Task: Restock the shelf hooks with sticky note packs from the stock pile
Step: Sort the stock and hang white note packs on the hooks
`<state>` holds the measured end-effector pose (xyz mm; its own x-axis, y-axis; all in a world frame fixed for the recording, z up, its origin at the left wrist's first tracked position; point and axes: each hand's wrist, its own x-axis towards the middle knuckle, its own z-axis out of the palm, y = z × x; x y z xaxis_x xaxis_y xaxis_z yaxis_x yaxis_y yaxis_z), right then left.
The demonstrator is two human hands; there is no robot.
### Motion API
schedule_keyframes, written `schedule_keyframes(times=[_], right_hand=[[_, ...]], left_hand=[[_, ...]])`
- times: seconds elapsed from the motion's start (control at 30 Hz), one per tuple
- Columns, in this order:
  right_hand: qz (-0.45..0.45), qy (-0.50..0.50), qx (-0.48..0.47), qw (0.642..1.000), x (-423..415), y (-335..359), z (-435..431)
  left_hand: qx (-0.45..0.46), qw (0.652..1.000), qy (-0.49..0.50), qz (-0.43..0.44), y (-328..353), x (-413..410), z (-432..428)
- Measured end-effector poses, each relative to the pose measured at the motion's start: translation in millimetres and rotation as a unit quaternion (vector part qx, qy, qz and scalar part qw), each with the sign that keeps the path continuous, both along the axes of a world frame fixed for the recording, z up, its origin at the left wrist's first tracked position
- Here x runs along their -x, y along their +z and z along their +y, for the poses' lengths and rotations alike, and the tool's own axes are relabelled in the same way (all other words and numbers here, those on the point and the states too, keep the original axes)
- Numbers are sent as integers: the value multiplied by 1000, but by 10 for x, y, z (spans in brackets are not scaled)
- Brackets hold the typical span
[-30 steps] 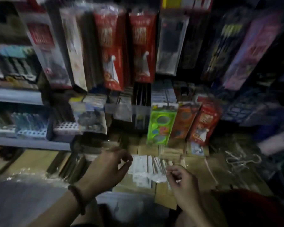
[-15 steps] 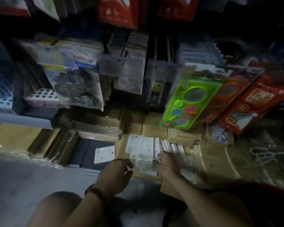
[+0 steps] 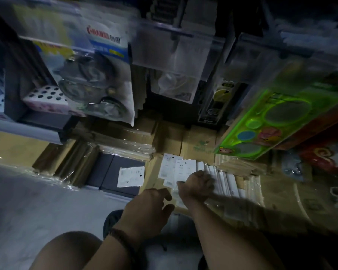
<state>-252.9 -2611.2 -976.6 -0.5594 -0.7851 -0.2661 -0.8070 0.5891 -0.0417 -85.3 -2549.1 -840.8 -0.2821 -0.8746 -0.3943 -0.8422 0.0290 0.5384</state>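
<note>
A pile of white sticky note packs (image 3: 227, 179) lies fanned out on a cardboard box (image 3: 201, 145) low in front of me. My right hand (image 3: 198, 184) rests palm down on the left part of the pile, fingers curled over the packs; whether it grips one is hidden. My left hand (image 3: 150, 208), a dark bracelet on its wrist, hovers just left of it with fingers apart and nothing in it. One single white pack (image 3: 131, 176) lies apart on a dark box to the left.
Hanging goods crowd the view above: a green stencil pack (image 3: 277, 121), clear bags (image 3: 176, 55), a blue-headed blister pack (image 3: 98, 78). Plastic-wrapped brown stacks (image 3: 123, 147) lie behind the pile. My knee (image 3: 66, 250) and grey floor (image 3: 27, 201) are at lower left.
The view has tilted down toward the stock pile. My right hand came down from the air onto the packs; my left hand dropped lower and nearer to me.
</note>
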Motion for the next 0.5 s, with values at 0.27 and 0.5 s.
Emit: schedule_keyframes(times=[0.27, 0.5], right_hand=[[-125, -60, 47, 989, 16, 159, -40], [-427, -89, 181, 882, 41, 479, 53]], left_hand=[[-9, 1000, 6, 1, 25, 20, -10], [25, 999, 31, 29, 169, 51, -15]])
